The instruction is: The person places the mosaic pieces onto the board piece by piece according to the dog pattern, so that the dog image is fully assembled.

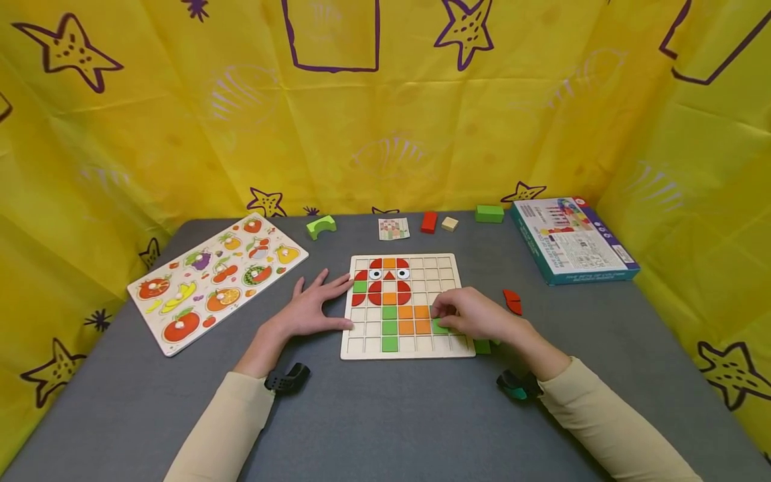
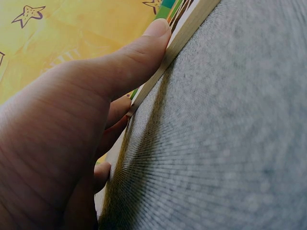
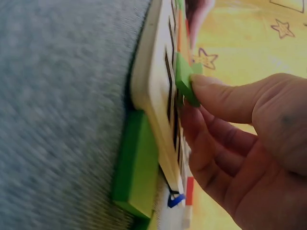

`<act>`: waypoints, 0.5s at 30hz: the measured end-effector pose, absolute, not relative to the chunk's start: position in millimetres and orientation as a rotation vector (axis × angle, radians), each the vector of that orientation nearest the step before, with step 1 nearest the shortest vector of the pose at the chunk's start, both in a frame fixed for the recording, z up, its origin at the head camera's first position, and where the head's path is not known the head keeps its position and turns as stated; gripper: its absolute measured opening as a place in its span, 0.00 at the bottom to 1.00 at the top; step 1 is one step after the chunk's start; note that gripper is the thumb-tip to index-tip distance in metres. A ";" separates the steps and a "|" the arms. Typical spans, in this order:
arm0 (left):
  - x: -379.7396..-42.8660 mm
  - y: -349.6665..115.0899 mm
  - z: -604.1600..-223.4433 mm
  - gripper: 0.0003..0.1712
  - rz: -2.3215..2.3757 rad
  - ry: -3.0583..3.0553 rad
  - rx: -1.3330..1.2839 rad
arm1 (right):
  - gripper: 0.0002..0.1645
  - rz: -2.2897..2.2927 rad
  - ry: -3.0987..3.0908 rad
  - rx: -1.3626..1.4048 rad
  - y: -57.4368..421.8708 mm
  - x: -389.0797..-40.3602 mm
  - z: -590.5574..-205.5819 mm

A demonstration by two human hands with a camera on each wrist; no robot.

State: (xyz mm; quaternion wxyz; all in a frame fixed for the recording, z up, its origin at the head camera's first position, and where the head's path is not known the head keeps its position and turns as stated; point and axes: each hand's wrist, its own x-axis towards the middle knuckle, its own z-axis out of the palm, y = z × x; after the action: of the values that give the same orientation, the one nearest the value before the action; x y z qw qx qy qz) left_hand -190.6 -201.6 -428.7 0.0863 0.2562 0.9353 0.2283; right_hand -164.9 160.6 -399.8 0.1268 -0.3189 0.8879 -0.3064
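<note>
A wooden grid board (image 1: 357, 344) lies on the table, bearing red rounded pieces, two eye pieces (image 1: 403, 274), orange square tiles (image 1: 413, 327) and a column of green square tiles (image 1: 389, 328). My left hand (image 1: 306, 311) touches the board's left edge with spread fingers; in the left wrist view its thumb (image 2: 139, 60) rests against the edge. With thumb and fingers, my right hand (image 1: 476, 314) pinches a green square tile (image 3: 184, 79) just right of the orange tiles. Whether that tile is fully seated in its cell is hard to tell.
Against the board's right edge lies a green block (image 3: 136, 167). Red pieces (image 1: 512, 302) are farther right. Behind the board are a picture card (image 1: 393, 229), a red block (image 1: 429, 222) and a green arch (image 1: 321, 226). A fruit puzzle (image 1: 211, 281) lies left, a box (image 1: 578, 237) right.
</note>
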 end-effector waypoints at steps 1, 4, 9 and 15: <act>-190.8 -201.8 -428.9 0.55 0.680 2.788 0.763 | 0.06 -0.888 2.598 -0.930 159.6 -164.5 -400.3; -190.6 -201.7 -428.3 0.55 0.680 2.788 0.758 | 0.05 -0.869 2.637 -0.942 157.7 -163.1 -400.6; -190.2 -201.2 -428.0 0.55 0.680 2.780 0.756 | 0.05 -0.852 2.656 -0.954 158.5 -162.4 -401.9; -190.6 -200.6 -429.1 0.55 0.676 2.781 0.762 | 0.07 -0.923 2.632 -0.852 174.3 -161.1 -400.2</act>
State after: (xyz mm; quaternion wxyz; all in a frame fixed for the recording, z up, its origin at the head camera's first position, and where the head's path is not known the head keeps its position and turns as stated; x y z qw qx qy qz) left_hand -190.6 -200.6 -429.1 0.0898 0.2564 0.9352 0.2272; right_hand -161.1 174.3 -400.2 0.1122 -0.2904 0.8967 -0.3146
